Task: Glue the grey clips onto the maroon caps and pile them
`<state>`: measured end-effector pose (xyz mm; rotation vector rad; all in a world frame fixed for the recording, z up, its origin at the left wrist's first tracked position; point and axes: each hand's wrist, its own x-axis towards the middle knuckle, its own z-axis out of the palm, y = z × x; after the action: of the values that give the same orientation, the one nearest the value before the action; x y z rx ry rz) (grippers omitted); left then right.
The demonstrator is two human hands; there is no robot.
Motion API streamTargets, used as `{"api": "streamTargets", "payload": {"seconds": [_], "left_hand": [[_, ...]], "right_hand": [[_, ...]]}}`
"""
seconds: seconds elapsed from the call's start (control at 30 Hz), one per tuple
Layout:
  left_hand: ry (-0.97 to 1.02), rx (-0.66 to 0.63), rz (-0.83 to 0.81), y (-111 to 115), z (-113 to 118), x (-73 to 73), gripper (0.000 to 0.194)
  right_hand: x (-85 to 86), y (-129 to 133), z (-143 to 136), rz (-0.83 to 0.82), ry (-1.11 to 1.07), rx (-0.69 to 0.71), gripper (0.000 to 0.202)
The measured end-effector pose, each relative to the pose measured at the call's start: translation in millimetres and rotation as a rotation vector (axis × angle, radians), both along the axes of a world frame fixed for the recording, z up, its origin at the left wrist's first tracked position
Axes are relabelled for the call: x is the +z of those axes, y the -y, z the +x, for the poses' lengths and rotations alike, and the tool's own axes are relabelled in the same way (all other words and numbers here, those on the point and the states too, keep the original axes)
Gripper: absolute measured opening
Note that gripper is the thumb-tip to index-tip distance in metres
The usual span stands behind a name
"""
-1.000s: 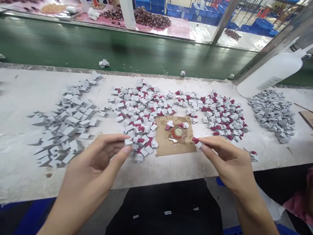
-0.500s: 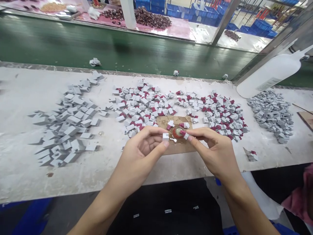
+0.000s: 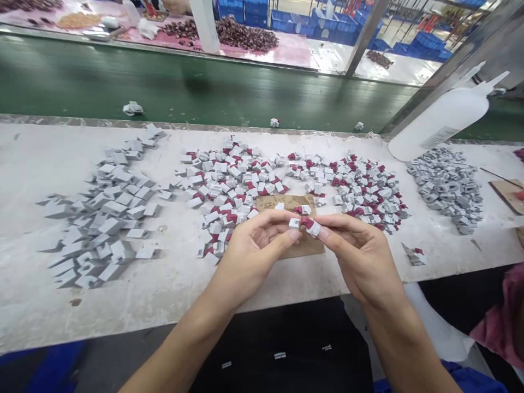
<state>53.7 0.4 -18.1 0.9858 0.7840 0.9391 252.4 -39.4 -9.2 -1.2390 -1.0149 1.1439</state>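
Observation:
Thumb and fingers of my left hand (image 3: pixel 257 251) pinch a small grey block (image 3: pixel 294 223). My right hand (image 3: pixel 360 254) pinches a grey and dark red piece (image 3: pixel 312 226), its red end facing the grey block. The two parts are very close; whether they touch is hard to tell. Beneath my hands lies a brown cardboard piece (image 3: pixel 303 250), with another grey and red piece (image 3: pixel 302 209) on it. Heaps of grey and red pieces (image 3: pixel 235 174) (image 3: pixel 368 188) lie beyond and beside my hands.
Grey blocks (image 3: pixel 110 218) are heaped at the left, smaller grey parts (image 3: pixel 448 188) at the right. A white bottle (image 3: pixel 446 123) leans by a metal post. Behind the table (image 3: pixel 176 295) runs a green conveyor (image 3: pixel 164 76) with a few pieces. Another person's fingers (image 3: pixel 519 195) show at the right edge.
My left hand has moved right with the grey block, closing the gap to the red end of the piece in my right hand. The view has shifted slightly.

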Motion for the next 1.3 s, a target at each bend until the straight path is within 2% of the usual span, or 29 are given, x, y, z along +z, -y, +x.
{"api": "streamTargets", "payload": {"seconds": [0.07, 0.27, 0.43, 0.53, 0.6, 0.63, 0.7, 0.77, 0.8, 0.87, 0.97, 1.03, 1.13, 1.23, 1.3], "left_hand": [[-0.005, -0.011, 0.006, -0.9, 0.2, -0.2, 0.019], [-0.14, -0.022, 0.108, -4.6, -7.5, 7.1, 0.018], [-0.247, -0.035, 0.272, -16.5, -23.8, 26.4, 0.008], [-0.379, -0.145, 0.328, -40.5, -38.7, 41.6, 0.009], [-0.501, -0.21, 0.354, -68.1, -48.6, 51.3, 0.012], [-0.568, -0.197, 0.361, -85.5, -53.0, 55.2, 0.013], [-0.725, -0.022, 0.356, -126.5, -60.5, 59.7, 0.014], [-0.88, 0.247, 0.331, -172.0, -65.3, 59.0, 0.013], [-0.938, 0.354, 0.314, -194.7, -66.5, 57.0, 0.014], [-1.019, 0.445, 0.27, -236.4, -65.9, 50.5, 0.026], [-1.105, 0.402, 0.213, -281.3, -57.8, 37.1, 0.043], [-1.153, 0.34, 0.192, -298.0, -49.0, 26.8, 0.044], [-1.223, 0.265, 0.182, -309.8, -36.7, 13.7, 0.047], [-1.328, 0.261, 0.2, -311.0, -35.4, 10.4, 0.045], [-1.417, 0.281, 0.234, -303.2, -45.5, 15.0, 0.046]], "right_hand": [[0.9, 0.7, -1.4, 0.019, -0.004, 0.016, 0.009], [12.2, 0.8, -2.0, 0.078, 0.132, 0.074, 0.019], [21.1, -11.4, -5.2, 0.112, 0.126, 0.145, 0.015], [28.9, -36.6, -3.4, 0.075, 0.137, 0.277, 0.007], [36.0, -69.3, -0.2, 0.092, 0.263, 0.35, 0.017], [39.4, -91.4, 0.5, 0.115, 0.371, 0.345, 0.025], [43.2, -145.6, -3.8, 0.156, 0.659, 0.263, 0.039], [40.5, -206.2, -18.4, 0.149, 0.967, 0.205, 0.052], [36.9, -235.6, -29.2, 0.145, 1.021, 0.215, 0.057], [27.6, -286.2, -53.8, 0.149, 1.062, 0.271, 0.061], [18.9, -331.5, -82.7, 0.144, 1.077, 0.35, 0.049], [23.0, -339.8, -87.6, 0.136, 1.098, 0.349, 0.037], [44.1, -328.1, -68.0, 0.158, 1.116, 0.278, 0.035], [66.6, -293.9, -23.3, 0.166, 1.075, 0.227, 0.037], [69.1, -255.2, 12.1, 0.172, 1.029, 0.254, 0.026]]}}
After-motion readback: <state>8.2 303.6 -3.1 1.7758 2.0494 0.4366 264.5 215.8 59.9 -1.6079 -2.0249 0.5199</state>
